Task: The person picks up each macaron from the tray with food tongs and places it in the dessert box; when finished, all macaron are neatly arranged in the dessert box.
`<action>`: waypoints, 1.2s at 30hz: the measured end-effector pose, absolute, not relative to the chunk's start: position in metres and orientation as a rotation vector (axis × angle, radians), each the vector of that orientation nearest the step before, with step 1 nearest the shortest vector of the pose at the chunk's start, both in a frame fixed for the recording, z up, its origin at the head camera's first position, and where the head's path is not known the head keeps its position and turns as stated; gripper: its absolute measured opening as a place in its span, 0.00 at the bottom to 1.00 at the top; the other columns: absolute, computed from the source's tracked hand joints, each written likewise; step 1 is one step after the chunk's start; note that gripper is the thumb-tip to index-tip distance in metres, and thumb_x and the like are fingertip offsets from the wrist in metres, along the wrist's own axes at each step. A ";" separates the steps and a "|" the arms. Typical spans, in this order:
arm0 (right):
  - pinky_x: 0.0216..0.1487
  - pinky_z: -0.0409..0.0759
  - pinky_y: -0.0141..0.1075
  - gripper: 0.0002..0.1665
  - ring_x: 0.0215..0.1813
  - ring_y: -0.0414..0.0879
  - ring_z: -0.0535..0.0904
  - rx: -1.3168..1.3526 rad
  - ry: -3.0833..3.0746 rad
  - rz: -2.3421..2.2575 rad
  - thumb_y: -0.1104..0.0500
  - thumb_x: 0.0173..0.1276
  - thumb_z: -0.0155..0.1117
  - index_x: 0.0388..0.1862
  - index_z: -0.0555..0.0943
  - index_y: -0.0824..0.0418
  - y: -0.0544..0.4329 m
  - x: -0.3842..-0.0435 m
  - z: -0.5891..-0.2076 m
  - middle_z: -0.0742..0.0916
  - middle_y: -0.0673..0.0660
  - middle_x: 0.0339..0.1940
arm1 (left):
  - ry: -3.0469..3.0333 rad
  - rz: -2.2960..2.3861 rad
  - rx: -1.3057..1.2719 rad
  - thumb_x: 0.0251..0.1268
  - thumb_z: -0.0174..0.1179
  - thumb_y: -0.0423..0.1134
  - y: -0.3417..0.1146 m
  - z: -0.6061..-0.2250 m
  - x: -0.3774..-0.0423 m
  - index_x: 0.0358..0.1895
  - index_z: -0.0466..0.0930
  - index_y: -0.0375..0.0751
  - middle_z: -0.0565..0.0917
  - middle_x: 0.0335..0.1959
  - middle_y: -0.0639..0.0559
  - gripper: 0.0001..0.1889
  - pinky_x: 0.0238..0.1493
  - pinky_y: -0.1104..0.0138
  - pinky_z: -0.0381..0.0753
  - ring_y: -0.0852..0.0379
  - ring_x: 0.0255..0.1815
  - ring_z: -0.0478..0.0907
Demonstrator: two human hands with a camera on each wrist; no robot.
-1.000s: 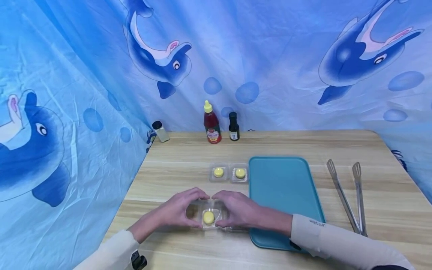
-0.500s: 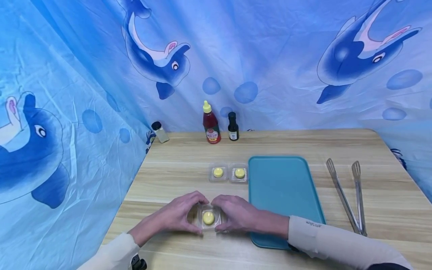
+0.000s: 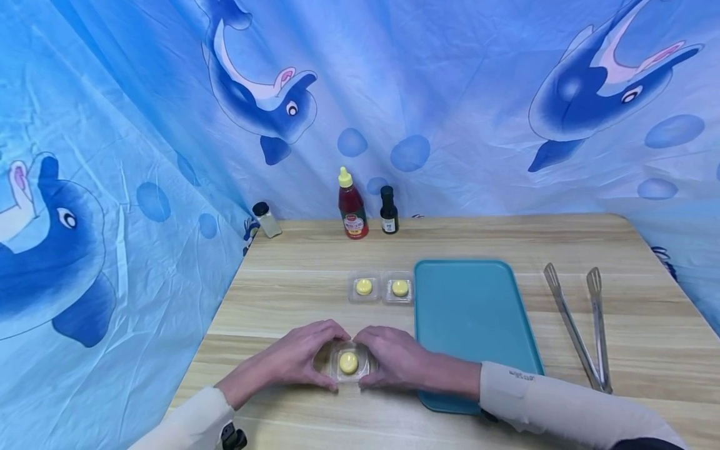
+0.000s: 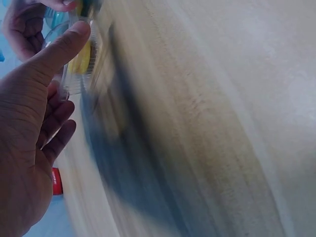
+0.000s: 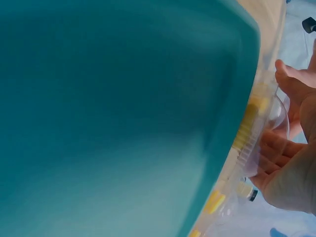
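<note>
Between both hands, near the table's front edge, is a clear plastic box point(image 3: 360, 357) with a round yellow cake point(image 3: 349, 363) inside. My left hand point(image 3: 309, 355) grips its left side, thumb in front and fingers curved behind; in the left wrist view the thumb point(image 4: 66, 45) presses on the clear edge. From the right, my right hand point(image 3: 394, 357) holds the other side in the same way. The right wrist view shows its fingers point(image 5: 274, 153) against the domed plastic. Farther back sit two similar clear boxes point(image 3: 364, 299) point(image 3: 399, 300), each with a yellow cake.
A teal tray point(image 3: 472, 312) lies under my right forearm. Metal tongs point(image 3: 579, 331) lie spread to its right. Along the back stand a red sauce bottle point(image 3: 353, 209), a small dark bottle point(image 3: 389, 212) and a black-capped shaker point(image 3: 267, 220), before a blue dolphin curtain point(image 3: 450, 81).
The clear plastic between the hands spread wider a second ago; it now forms one compact box over the cake. My hands have moved slightly down and barely moved in the last half second.
</note>
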State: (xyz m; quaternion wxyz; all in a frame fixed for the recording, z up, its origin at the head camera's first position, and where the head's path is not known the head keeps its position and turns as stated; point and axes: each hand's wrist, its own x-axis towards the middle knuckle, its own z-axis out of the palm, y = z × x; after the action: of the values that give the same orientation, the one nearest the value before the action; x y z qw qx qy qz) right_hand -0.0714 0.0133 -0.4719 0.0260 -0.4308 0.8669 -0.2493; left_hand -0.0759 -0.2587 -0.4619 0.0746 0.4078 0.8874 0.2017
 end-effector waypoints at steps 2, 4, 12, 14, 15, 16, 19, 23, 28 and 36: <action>0.57 0.86 0.36 0.42 0.56 0.42 0.84 -1.327 2.673 -0.765 0.43 0.52 0.89 0.61 0.84 0.61 0.016 -0.072 -0.471 0.89 0.52 0.55 | 2.660 0.586 1.206 0.46 0.83 0.63 -0.257 -0.460 -0.077 0.68 0.76 0.51 0.79 0.63 0.64 0.46 0.66 0.59 0.82 0.63 0.62 0.78; 0.58 0.85 0.37 0.43 0.57 0.41 0.84 -1.317 2.662 -0.762 0.43 0.51 0.90 0.62 0.83 0.60 0.019 -0.073 -0.469 0.89 0.52 0.56 | 2.655 0.568 1.188 0.47 0.83 0.63 -0.256 -0.459 -0.077 0.69 0.76 0.52 0.78 0.64 0.65 0.45 0.66 0.59 0.82 0.63 0.63 0.77; 0.62 0.85 0.41 0.48 0.60 0.45 0.83 -1.269 2.666 -0.761 0.43 0.51 0.90 0.67 0.80 0.62 0.035 -0.074 -0.462 0.88 0.54 0.60 | 2.638 0.534 1.240 0.48 0.83 0.61 -0.251 -0.457 -0.081 0.71 0.75 0.50 0.78 0.65 0.62 0.46 0.67 0.58 0.81 0.61 0.65 0.77; 0.64 0.84 0.43 0.49 0.62 0.48 0.83 -1.271 2.675 -0.756 0.43 0.51 0.89 0.68 0.79 0.62 0.039 -0.074 -0.461 0.87 0.55 0.61 | 2.637 0.525 1.260 0.48 0.83 0.61 -0.250 -0.457 -0.082 0.71 0.76 0.50 0.78 0.66 0.61 0.46 0.68 0.58 0.81 0.60 0.66 0.77; 0.64 0.84 0.43 0.49 0.63 0.48 0.83 -1.268 2.676 -0.755 0.43 0.52 0.89 0.68 0.79 0.63 0.041 -0.075 -0.461 0.87 0.55 0.62 | 2.637 0.519 1.270 0.48 0.83 0.62 -0.250 -0.457 -0.083 0.71 0.76 0.49 0.78 0.66 0.61 0.46 0.68 0.58 0.81 0.60 0.66 0.77; 0.64 0.84 0.44 0.49 0.64 0.49 0.83 -1.269 2.679 -0.753 0.44 0.52 0.89 0.69 0.79 0.63 0.043 -0.075 -0.460 0.87 0.56 0.63 | 2.637 0.516 1.278 0.48 0.83 0.61 -0.249 -0.457 -0.083 0.71 0.76 0.49 0.78 0.66 0.60 0.46 0.68 0.57 0.81 0.60 0.66 0.77; 0.65 0.84 0.46 0.48 0.65 0.51 0.82 -1.266 2.686 -0.752 0.45 0.54 0.88 0.69 0.79 0.64 0.048 -0.075 -0.459 0.86 0.57 0.64 | 2.633 0.504 1.290 0.47 0.83 0.61 -0.248 -0.456 -0.084 0.71 0.76 0.49 0.78 0.66 0.59 0.47 0.68 0.56 0.81 0.59 0.67 0.77; 0.68 0.82 0.48 0.47 0.68 0.52 0.81 -1.239 2.698 -0.744 0.45 0.57 0.87 0.70 0.78 0.64 0.057 -0.077 -0.456 0.85 0.58 0.66 | 2.627 0.489 1.288 0.48 0.83 0.61 -0.246 -0.456 -0.085 0.72 0.76 0.49 0.78 0.68 0.58 0.47 0.70 0.55 0.79 0.57 0.69 0.76; 0.70 0.80 0.51 0.49 0.70 0.55 0.79 -1.203 2.699 -0.760 0.45 0.58 0.86 0.72 0.77 0.64 0.066 -0.080 -0.451 0.84 0.60 0.68 | 2.633 0.466 1.281 0.49 0.83 0.62 -0.246 -0.456 -0.086 0.73 0.75 0.51 0.77 0.71 0.57 0.47 0.73 0.53 0.76 0.55 0.71 0.75; 0.74 0.75 0.56 0.49 0.76 0.59 0.74 -1.163 2.698 -0.825 0.45 0.61 0.84 0.76 0.74 0.62 0.082 -0.083 -0.444 0.78 0.62 0.76 | 2.623 0.484 1.317 0.45 0.83 0.64 -0.247 -0.453 -0.090 0.74 0.76 0.49 0.78 0.72 0.54 0.50 0.75 0.50 0.73 0.53 0.73 0.73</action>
State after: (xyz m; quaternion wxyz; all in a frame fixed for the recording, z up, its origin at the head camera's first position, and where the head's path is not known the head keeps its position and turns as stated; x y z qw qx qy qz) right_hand -0.0834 0.0819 -0.4437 0.0450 -0.3807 0.8833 -0.2699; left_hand -0.0898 -0.2468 -0.4525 0.0831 0.4413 0.8787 0.1621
